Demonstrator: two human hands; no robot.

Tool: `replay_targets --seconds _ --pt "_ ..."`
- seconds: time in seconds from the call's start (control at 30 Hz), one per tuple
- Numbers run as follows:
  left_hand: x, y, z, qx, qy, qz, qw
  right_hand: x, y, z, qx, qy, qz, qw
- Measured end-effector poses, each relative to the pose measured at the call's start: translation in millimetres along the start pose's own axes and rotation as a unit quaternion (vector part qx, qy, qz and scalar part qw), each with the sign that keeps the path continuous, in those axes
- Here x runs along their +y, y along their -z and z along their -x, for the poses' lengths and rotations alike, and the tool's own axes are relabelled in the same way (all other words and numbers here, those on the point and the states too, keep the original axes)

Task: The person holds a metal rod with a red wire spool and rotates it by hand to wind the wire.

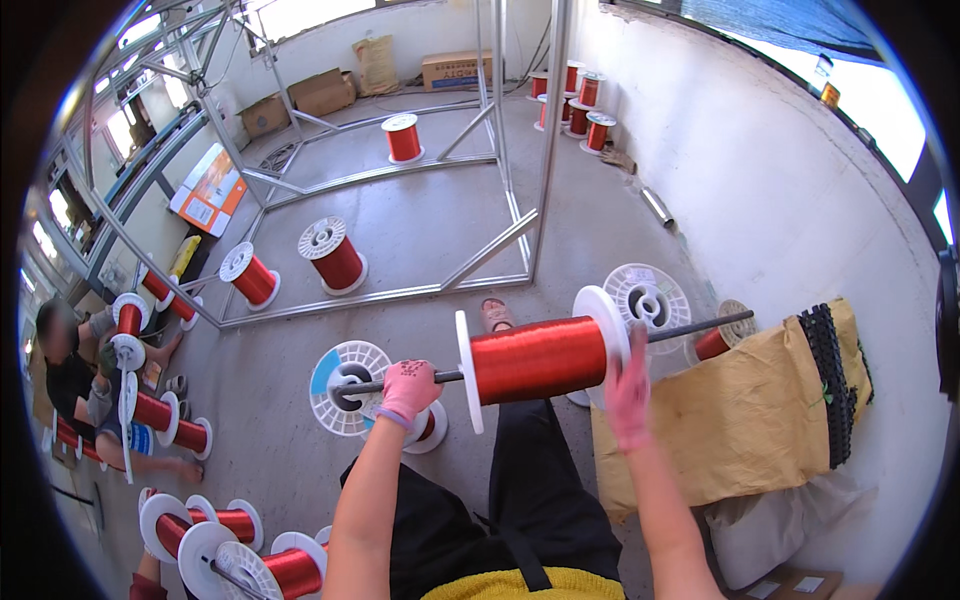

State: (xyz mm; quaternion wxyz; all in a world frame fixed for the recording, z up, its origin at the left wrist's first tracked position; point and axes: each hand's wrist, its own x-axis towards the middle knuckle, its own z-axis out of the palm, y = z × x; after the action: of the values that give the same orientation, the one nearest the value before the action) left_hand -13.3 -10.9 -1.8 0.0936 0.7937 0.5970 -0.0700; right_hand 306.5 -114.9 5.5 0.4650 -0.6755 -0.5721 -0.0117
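Spool (540, 362): wound with glossy red wire, held up in front of the black trousers (545, 470), axis nearly level, right end slightly higher.
Dark rod (690, 330): run through the spool lengthwise, sticking out at both ends.
Left hand (408, 390): pink-gloved, closed around the rod, near the white left flange (466, 372).
Right hand (628, 395): pink-gloved, blurred, up against the outer side of the right flange (603, 312); cannot tell whether gripping or only pressing.
Weight: probably heavy, if packed with metal wire; best shared between two hands.
Stiffness: rigid by the look of rod and flanges; rims possibly plastic, so perhaps liable to chip if knocked.
Winding: smooth, likely slippery and easily scratched; better left untouched.
Hold: best on the rod at both ends, or on the flange rims; kept level, since likely to slide or spin if tipped.
Surroundings: brown sheet (700, 440) to the right, metal frame (360, 300) ahead.
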Motion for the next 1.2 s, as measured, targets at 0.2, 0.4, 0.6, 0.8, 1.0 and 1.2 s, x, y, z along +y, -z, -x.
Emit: replay_targets --seconds 0.2,0.4,0.6,0.8,1.0,1.2 --pt "22 17 -7 -0.027 -0.006 -0.042 0.999 199 -4 269 -0.285 -0.216 0.165 0.919" --pt "13 3 -4 -0.001 -0.012 -0.005 1.000 119 37 149 -0.187 -0.314 0.027 0.931" --pt "13 0 -4 0.000 0.004 -0.005 1.000 85 44 73 -0.021 -0.225 -0.119 0.967" --pt "11 3 -2 0.001 0.002 -0.003 1.000 13 41 -5 0.024 -0.168 -0.229 0.958" --pt "12 4 -1 0.005 -0.003 0.006 1.000 -21 14 -104 -0.107 -0.129 0.007 0.986" --pt "5 0 1 0.011 0.000 0.005 1.000 -26 6 -86 -0.169 -0.203 -0.088 0.960"
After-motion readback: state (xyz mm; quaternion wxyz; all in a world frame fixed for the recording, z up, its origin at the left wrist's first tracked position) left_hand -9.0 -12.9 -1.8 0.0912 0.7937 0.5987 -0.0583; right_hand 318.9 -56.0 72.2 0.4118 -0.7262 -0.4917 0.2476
